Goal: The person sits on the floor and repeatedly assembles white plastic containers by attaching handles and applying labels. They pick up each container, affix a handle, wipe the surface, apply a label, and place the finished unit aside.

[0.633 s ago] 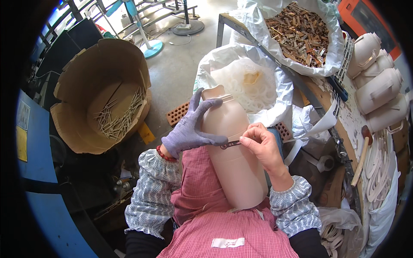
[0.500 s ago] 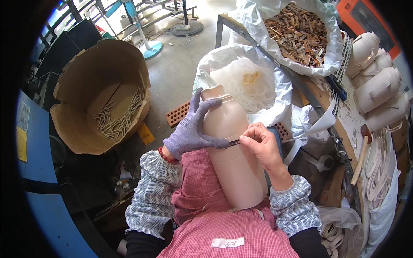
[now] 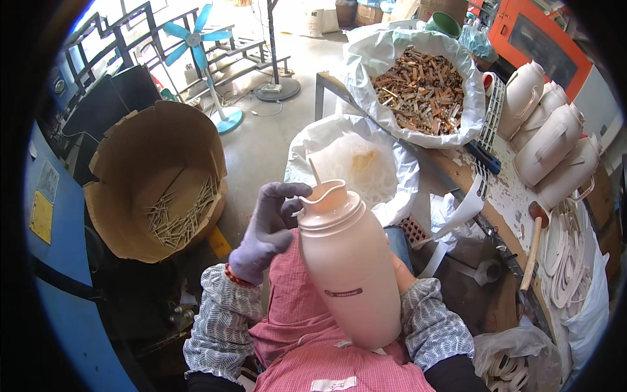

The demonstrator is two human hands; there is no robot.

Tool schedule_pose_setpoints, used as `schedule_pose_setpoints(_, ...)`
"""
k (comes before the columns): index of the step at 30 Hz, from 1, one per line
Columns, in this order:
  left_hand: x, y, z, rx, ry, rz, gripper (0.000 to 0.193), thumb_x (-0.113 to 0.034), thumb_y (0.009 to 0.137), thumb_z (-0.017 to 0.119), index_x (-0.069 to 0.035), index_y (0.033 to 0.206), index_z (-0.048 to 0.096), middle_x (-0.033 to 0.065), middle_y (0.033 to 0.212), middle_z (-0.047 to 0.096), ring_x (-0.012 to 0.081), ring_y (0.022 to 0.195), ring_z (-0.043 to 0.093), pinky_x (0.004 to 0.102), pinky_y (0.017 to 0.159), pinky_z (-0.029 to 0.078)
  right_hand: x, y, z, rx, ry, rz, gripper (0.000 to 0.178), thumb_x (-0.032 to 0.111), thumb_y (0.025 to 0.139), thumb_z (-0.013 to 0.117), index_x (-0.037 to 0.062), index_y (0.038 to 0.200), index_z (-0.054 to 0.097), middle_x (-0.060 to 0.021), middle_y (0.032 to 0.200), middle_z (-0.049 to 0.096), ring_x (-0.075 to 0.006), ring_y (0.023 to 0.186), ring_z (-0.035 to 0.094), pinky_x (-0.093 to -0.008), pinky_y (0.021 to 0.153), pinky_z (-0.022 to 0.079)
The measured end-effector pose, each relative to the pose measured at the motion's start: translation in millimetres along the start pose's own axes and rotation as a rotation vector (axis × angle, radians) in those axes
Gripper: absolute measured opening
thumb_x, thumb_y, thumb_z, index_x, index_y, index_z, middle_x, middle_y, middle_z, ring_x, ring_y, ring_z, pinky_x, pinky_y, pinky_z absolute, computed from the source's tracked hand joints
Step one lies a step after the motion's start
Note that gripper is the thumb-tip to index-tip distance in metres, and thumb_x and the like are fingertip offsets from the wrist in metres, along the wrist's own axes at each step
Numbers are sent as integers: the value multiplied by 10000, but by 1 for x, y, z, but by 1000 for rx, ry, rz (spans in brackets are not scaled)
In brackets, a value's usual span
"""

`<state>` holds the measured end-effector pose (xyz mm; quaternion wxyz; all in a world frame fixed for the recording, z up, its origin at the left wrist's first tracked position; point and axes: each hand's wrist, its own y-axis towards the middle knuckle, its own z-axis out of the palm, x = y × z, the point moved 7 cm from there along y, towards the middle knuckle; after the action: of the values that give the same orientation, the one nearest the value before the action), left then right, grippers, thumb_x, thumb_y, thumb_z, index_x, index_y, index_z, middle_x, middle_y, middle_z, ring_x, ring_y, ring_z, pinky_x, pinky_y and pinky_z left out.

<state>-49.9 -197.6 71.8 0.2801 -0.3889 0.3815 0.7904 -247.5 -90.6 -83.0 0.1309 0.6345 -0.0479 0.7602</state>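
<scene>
A pale pink thermos jug body (image 3: 349, 261) stands tilted on my lap, its open spouted mouth at the top. A small dark label (image 3: 343, 293) lies on its front. A thin pale stick (image 3: 315, 171) shows at the mouth; its lower end is hidden by the rim. My left hand (image 3: 264, 228), in a grey-purple glove, is beside the neck with thumb and fingers apart. Its index finger reaches the spout's lip. My right hand (image 3: 401, 272), bare, holds the jug's right side, with most of its fingers hidden behind it.
A cut-open cardboard drum (image 3: 108, 202) with thin sticks stands left. White lined sacks hold clear rings (image 3: 346, 163) and brown scraps (image 3: 421, 91). On the right bench (image 3: 457, 160) are several handled jugs (image 3: 548, 144), a mallet (image 3: 534, 245) and pale strips (image 3: 565, 261). A fan (image 3: 225, 117) stands behind.
The label, pinched between both hands before, is now flat on the jug. My left hand has moved up to the mouth, my right hand round the side. The stick has come into view.
</scene>
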Motion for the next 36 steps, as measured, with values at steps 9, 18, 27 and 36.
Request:
schedule_pose_setpoints(9, -182, -12, 33, -311, 1156, 199, 526, -331, 690, 825, 13, 1036, 630, 116, 1185, 583, 257, 1183, 516, 392, 987, 405, 158, -33, 108, -6, -145, -323, 413, 65, 791, 719, 55, 1164, 541, -69, 1064, 588, -151, 988, 565, -295, 845, 469)
schedule_pose_setpoints(18, -202, -71, 9, -461, 1550, 87, 233, -204, 905, 630, 25, 909, 669, 155, 1030, 604, 290, 1019, 573, 417, 930, 439, -14, 127, 39, -32, -565, -188, 159, 120, 843, 613, 49, 943, 713, -130, 988, 694, -300, 910, 614, -359, 863, 469)
schedule_pose_setpoints(27, -203, -61, -46, -388, 1564, -137, 331, -171, 899, 622, 6, 629, 545, 96, 612, 482, 207, 582, 506, 330, 567, 397, -97, 196, -125, -49, -1821, -36, 144, 226, 805, 640, 114, 881, 691, -49, 1005, 661, -291, 1104, 552, -415, 845, 452)
schedule_pose_setpoints(36, -223, -11, -28, -225, 2372, 671, 381, -80, 749, 796, -102, 1056, 573, 99, 1003, 637, 257, 806, 673, 387, 735, 561, -20, 169, -103, -65, -1115, -269, 286, 262, 845, 665, 6, 733, 603, -157, 760, 577, -333, 722, 583, -411, 653, 443)
